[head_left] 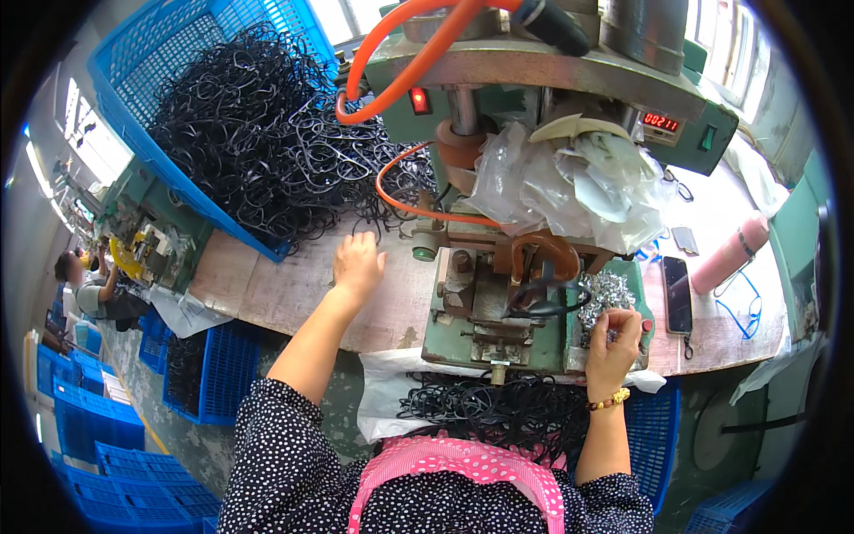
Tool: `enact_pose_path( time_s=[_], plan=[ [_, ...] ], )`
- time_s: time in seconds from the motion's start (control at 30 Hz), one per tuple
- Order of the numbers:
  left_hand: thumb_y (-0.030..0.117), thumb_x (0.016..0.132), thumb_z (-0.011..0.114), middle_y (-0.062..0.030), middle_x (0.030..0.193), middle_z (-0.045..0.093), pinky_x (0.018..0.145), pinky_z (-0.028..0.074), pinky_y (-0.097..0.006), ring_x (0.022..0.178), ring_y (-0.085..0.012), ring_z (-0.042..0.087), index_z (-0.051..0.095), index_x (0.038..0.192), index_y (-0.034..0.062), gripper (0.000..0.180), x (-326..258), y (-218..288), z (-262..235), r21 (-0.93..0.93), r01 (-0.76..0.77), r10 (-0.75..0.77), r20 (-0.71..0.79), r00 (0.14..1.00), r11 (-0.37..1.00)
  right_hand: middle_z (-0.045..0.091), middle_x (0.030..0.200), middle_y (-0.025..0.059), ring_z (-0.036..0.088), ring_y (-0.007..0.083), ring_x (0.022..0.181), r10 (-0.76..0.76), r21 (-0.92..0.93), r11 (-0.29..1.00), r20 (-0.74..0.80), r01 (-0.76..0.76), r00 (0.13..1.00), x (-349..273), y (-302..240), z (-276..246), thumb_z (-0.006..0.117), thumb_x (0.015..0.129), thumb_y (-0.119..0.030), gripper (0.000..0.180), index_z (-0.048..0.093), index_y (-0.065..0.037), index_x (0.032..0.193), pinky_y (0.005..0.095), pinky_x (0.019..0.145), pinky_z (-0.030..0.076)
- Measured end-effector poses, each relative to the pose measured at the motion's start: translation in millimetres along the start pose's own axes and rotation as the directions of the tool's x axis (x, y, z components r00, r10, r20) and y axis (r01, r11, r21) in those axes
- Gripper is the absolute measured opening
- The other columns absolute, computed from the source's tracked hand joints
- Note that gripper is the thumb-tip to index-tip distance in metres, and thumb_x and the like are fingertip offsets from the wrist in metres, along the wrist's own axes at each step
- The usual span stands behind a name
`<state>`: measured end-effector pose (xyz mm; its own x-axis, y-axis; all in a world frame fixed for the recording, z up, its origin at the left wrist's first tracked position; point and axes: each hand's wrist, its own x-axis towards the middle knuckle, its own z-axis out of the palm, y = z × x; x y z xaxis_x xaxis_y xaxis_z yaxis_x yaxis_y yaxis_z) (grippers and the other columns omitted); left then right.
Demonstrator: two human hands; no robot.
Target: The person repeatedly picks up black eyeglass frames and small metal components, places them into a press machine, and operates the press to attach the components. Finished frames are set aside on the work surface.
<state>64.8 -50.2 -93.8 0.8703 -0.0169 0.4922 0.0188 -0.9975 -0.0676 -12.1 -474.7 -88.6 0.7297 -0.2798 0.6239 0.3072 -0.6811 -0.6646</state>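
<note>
My left hand (358, 270) rests over the table, fingers stretched forward and thumb apart, close to the loose edge of a heap of black loops (240, 142). On the right, my right hand (614, 345) has its thumb and fingers pinched together at a pile of small shiny metal pieces (608, 295); what is between the fingertips is too small to make out. Between my hands stands a green press (467, 325) with a metal fixture. One black loop (551, 307) sits at the fixture's right side, beside the metal pieces.
The loops spill from a tipped blue basket (133, 116). More loops (498, 409) lie at my lap. An orange hose (391, 36) and plastic wrap (569, 191) hang at the press. A phone (677, 294), pink bottle (731, 254) and blue-framed glasses (743, 307) lie right. A person sits far left.
</note>
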Motion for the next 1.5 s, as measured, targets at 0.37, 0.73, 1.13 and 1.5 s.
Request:
enact_pose_path(
  time_s=[0.37,0.73,1.13,1.5],
  plan=[
    [0.013,0.082,0.074,-0.0152,0.081,0.062,0.07,0.048,-0.046,0.077,-0.0378,0.06,0.06,0.084,0.0026,0.018,-121,24,-52,-0.435,-0.06,0.121,0.114,0.986,0.898,0.065,0.085,0.012,0.063,0.0298,0.08,-0.043,0.122,0.992,0.097,0.031,0.994,4,-4,-5,0.065,0.088,0.004,0.01,0.066,-0.001,0.097,0.0471,0.104,0.045],
    [-0.001,0.087,0.066,-0.0141,0.117,0.065,0.082,0.053,-0.039,0.102,-0.0349,0.063,0.067,0.117,0.0078,0.032,-97,22,-60,-0.451,-0.033,0.034,-0.006,0.999,0.892,0.069,0.089,0.0097,0.066,0.0246,0.082,-0.015,0.17,0.985,0.095,-0.001,0.995,0,1,-5,0.063,0.092,0.002,0.008,0.068,-0.002,0.098,0.049,0.111,0.041],
    [0.016,0.087,0.069,-0.0091,0.096,0.064,0.079,0.05,-0.044,0.092,-0.0328,0.063,0.068,0.103,0.01,0.017,-65,-1,-36,-0.19,0.087,-0.059,0.15,0.987,0.978,0.066,0.089,0.011,0.064,0.0298,0.087,-0.118,0.104,0.989,0.105,0.107,0.987,4,-5,-12,0.064,0.086,0.006,0.012,0.067,-0.002,0.094,0.0481,0.104,0.045],
    [0.031,0.109,0.049,-0.0037,0.079,0.063,0.055,0.039,-0.021,0.062,-0.0073,0.053,0.064,0.091,0.0032,0.036,-51,43,-133,-0.934,0.258,-0.275,0.188,0.943,0.247,0.067,0.097,0.0051,0.063,0.0118,0.093,0.137,0.586,0.764,0.261,-0.27,0.956,11,-40,-10,0.06,0.092,0.009,0.013,0.065,0.001,0.102,0.0247,0.087,0.048]
  ],
)
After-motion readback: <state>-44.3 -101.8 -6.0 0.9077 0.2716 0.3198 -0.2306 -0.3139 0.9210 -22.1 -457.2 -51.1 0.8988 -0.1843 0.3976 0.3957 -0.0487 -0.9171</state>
